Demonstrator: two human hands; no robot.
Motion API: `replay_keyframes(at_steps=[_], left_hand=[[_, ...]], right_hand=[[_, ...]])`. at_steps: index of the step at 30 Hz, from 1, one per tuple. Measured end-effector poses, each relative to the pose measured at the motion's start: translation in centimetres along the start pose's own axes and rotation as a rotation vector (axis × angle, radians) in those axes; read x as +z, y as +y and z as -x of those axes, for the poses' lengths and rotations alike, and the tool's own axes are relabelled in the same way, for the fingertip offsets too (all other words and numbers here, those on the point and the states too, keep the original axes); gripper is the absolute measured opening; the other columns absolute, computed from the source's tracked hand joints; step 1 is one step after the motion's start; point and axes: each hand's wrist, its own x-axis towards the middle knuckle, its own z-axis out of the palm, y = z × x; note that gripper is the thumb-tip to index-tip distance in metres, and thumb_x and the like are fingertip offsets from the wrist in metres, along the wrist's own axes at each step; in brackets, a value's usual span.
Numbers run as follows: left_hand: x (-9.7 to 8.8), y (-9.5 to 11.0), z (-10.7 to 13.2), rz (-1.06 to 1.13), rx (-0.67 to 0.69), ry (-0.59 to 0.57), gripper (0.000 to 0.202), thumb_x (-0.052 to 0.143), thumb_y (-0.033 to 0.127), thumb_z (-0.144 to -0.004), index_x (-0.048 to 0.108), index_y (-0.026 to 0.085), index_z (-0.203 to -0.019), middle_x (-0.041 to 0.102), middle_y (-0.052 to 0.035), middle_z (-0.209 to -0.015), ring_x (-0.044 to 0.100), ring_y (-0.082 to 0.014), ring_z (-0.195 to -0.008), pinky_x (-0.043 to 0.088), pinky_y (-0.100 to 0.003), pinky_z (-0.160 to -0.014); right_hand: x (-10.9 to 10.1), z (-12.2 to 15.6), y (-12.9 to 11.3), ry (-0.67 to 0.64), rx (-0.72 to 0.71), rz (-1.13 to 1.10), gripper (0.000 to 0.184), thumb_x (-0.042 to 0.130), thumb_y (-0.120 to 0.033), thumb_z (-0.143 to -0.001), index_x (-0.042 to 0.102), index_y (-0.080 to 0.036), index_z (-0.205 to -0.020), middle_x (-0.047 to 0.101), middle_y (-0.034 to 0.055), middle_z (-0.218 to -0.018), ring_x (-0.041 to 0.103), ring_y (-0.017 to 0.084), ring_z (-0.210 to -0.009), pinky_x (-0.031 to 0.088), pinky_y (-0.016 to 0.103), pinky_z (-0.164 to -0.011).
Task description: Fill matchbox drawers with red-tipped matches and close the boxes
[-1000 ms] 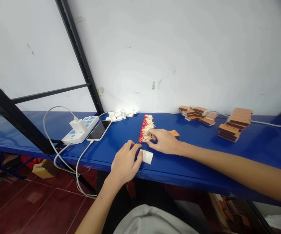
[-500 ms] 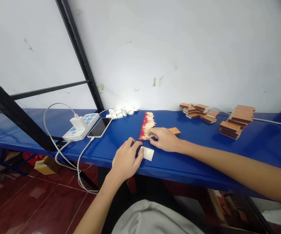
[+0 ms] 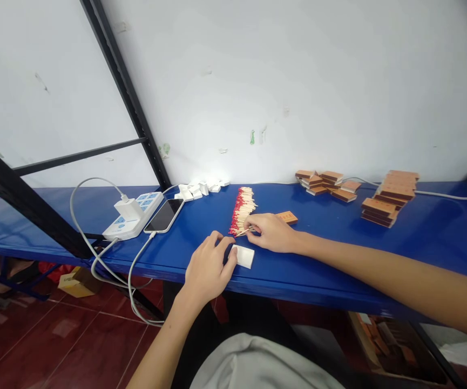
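Note:
A small white matchbox tray (image 3: 244, 257) lies on the blue table near its front edge. My left hand (image 3: 209, 265) grips its left end, with the thumb on the near side and bent fingers beyond. Past the tray, red-tipped matches (image 3: 243, 207) lie side by side in a long row, heads to the left. My right hand (image 3: 271, 232) is closed at the near end of that row, pinching a few matches (image 3: 242, 233) between thumb and fingertips. Partly behind this hand lies an orange matchbox sleeve (image 3: 288, 217).
Several white trays (image 3: 196, 190) are heaped by the wall. Brown matchboxes (image 3: 322, 182) lie loosely at the back, with stacked ones (image 3: 393, 194) farther right. A phone (image 3: 164, 215) and a power strip (image 3: 136, 216) with cables sit left, beside a black shelf post (image 3: 123, 86).
My right hand has drawn slightly toward me, and a few matches now show in its fingertips, apart from the row. My left hand stays at the tray. The view has shifted slightly.

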Motion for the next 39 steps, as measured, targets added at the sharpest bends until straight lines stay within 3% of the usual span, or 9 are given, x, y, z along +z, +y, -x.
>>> replay_keyframes(at_steps=[14,19,25,32,39], left_hand=[[0.0,0.2,0.1,0.009,-0.034,-0.009,0.025,0.037,0.035,-0.103,0.057,0.022,-0.111,0.059,-0.006,-0.108,0.061,-0.0251,-0.101,0.049,-0.04,-0.088],[-0.1,0.1,0.1,0.0,-0.032,-0.011,0.027,0.037,0.034,-0.103,0.06,0.022,-0.109,0.059,-0.0063,-0.105,0.061,-0.0241,-0.097,0.049,-0.039,-0.085],[-0.1,0.0,0.0,0.007,-0.029,-0.014,0.027,0.037,0.034,-0.103,0.061,0.022,-0.109,0.059,-0.006,-0.106,0.062,-0.0238,-0.097,0.049,-0.039,-0.086],[0.0,0.1,0.1,0.015,-0.015,-0.005,0.026,0.037,0.034,-0.103,0.061,0.022,-0.107,0.059,-0.0053,-0.106,0.062,-0.0227,-0.097,0.049,-0.038,-0.087],[-0.1,0.1,0.1,0.009,-0.012,-0.004,0.028,0.036,0.035,-0.104,0.061,0.023,-0.111,0.059,-0.0058,-0.107,0.062,-0.0228,-0.098,0.049,-0.038,-0.088]], right_hand=[[-0.3,0.1,0.0,-0.012,-0.08,-0.149,0.008,0.059,-0.013,-0.079,0.058,-0.018,-0.072,0.048,-0.0049,-0.061,0.04,0.009,-0.055,0.028,0.024,-0.058],[-0.8,0.3,0.6,0.014,0.004,-0.331,0.008,0.058,-0.018,-0.081,0.06,-0.018,-0.073,0.041,-0.0078,-0.054,0.038,0.009,-0.051,0.03,0.023,-0.057],[-1.0,1.0,0.0,0.022,-0.065,-0.085,0.011,0.06,-0.015,-0.082,0.061,-0.017,-0.072,0.046,-0.008,-0.052,0.039,0.008,-0.052,0.036,0.031,-0.081],[-0.9,1.1,-0.4,-0.042,-0.027,-0.056,0.009,0.058,-0.009,-0.077,0.063,-0.017,-0.075,0.056,-0.0034,-0.06,0.045,0.01,-0.054,0.032,0.025,-0.061],[-1.0,1.0,-0.6,-0.036,-0.025,-0.002,0.006,0.06,-0.015,-0.08,0.063,-0.017,-0.075,0.058,-0.0027,-0.066,0.045,0.01,-0.058,0.029,0.026,-0.061]])
